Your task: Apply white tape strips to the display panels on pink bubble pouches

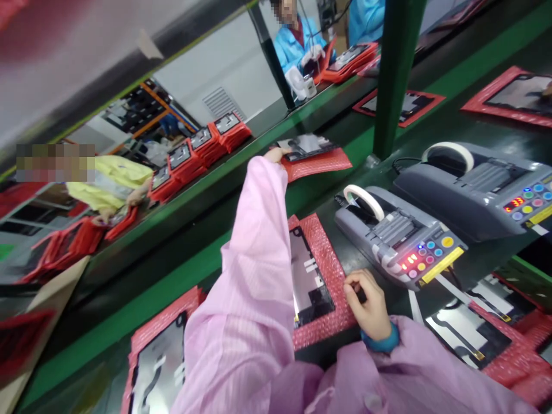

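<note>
My left hand (276, 154) reaches far forward, its fingers closed on the near left edge of a thin dark and silver display panel (308, 145). Under that panel is a red bubble-wrap bag (317, 165). Close to me, another display panel (308, 282) lies flat on red bubble wrap (330, 247), partly covered by my left sleeve. My right hand (368, 305), with a blue wristband, is curled beside the right edge of this wrap. Its thumb and fingertips come together; whether they pinch anything is unclear.
Two grey tape dispensers (399, 238) (478, 190) with lit displays stand at right. More panels on red wrap lie lower left (159, 362) and lower right (470, 333). A green post (394, 75) rises ahead. Across the line, co-workers sit by stacked red bags (233, 135).
</note>
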The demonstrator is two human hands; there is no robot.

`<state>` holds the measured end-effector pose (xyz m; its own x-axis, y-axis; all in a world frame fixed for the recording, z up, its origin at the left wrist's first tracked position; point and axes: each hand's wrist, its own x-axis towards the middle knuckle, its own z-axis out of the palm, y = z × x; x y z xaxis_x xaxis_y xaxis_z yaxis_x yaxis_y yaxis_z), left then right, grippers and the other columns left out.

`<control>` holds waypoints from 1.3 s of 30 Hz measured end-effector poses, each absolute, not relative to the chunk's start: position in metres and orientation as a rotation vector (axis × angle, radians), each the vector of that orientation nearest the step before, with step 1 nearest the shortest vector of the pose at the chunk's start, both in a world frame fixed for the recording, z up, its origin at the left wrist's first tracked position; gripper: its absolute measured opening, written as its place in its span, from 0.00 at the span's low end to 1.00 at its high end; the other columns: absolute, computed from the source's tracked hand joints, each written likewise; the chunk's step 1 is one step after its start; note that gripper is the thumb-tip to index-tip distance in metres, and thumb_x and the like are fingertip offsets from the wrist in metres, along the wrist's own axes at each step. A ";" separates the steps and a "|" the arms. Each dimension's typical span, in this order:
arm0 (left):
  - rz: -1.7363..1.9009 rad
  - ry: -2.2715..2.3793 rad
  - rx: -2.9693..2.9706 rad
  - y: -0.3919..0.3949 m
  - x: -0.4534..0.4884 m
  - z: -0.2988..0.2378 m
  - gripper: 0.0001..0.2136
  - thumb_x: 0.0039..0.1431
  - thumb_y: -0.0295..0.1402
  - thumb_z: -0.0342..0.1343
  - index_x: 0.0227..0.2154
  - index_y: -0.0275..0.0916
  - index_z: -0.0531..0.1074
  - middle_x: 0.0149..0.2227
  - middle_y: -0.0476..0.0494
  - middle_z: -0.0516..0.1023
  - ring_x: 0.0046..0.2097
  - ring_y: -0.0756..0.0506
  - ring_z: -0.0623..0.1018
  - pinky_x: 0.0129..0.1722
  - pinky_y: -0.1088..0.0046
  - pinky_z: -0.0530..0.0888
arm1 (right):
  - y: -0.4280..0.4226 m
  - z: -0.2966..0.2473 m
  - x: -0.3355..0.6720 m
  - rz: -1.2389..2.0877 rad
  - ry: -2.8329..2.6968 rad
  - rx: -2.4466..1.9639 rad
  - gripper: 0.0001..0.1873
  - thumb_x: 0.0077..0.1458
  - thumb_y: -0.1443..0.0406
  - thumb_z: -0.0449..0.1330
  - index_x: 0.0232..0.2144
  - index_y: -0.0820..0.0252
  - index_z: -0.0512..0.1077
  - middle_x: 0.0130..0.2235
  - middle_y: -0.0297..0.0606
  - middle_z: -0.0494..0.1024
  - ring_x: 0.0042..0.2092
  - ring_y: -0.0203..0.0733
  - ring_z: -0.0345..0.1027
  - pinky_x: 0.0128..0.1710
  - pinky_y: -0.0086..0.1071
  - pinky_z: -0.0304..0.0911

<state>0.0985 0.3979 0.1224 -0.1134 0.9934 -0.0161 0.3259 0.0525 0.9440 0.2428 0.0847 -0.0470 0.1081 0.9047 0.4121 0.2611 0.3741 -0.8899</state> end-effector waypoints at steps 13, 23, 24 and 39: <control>1.433 1.433 0.968 0.062 0.027 0.077 0.14 0.56 0.36 0.61 0.45 0.43 0.71 0.41 0.46 0.79 0.39 0.45 0.81 0.42 0.67 0.80 | 0.101 -0.006 0.246 1.828 -0.876 -0.879 0.38 0.55 0.33 0.46 0.43 0.56 0.73 0.41 0.47 0.80 0.50 0.55 0.74 0.45 0.48 0.71; 1.218 1.638 1.321 0.062 0.007 -0.037 0.21 0.66 0.50 0.45 0.39 0.38 0.75 0.42 0.37 0.80 0.50 0.38 0.79 0.54 0.60 0.73 | 0.125 -0.004 0.236 2.017 -1.001 -1.056 0.30 0.36 0.68 0.71 0.46 0.59 0.73 0.39 0.41 0.83 0.42 0.55 0.79 0.41 0.45 0.76; 1.209 1.636 1.326 0.065 0.003 -0.040 0.21 0.67 0.50 0.45 0.37 0.38 0.75 0.40 0.37 0.81 0.49 0.38 0.79 0.54 0.60 0.73 | 0.130 -0.003 0.233 2.024 -1.015 -1.064 0.30 0.36 0.68 0.71 0.46 0.59 0.73 0.39 0.42 0.83 0.42 0.55 0.79 0.40 0.45 0.77; 1.343 1.989 1.182 0.095 -0.012 -0.061 0.30 0.58 0.25 0.53 0.65 0.38 0.59 0.60 0.35 0.71 0.59 0.43 0.74 0.60 0.66 0.69 | 0.153 -0.030 0.202 1.695 -1.486 -1.145 0.28 0.37 0.65 0.70 0.43 0.60 0.69 0.45 0.41 0.80 0.46 0.48 0.74 0.53 0.44 0.68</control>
<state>-0.0117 0.0947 -0.0609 -0.5236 0.8476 0.0857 0.3960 0.1531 0.9054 0.2023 0.1527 -0.0304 -0.4446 0.8699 -0.2137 0.0983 -0.1897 -0.9769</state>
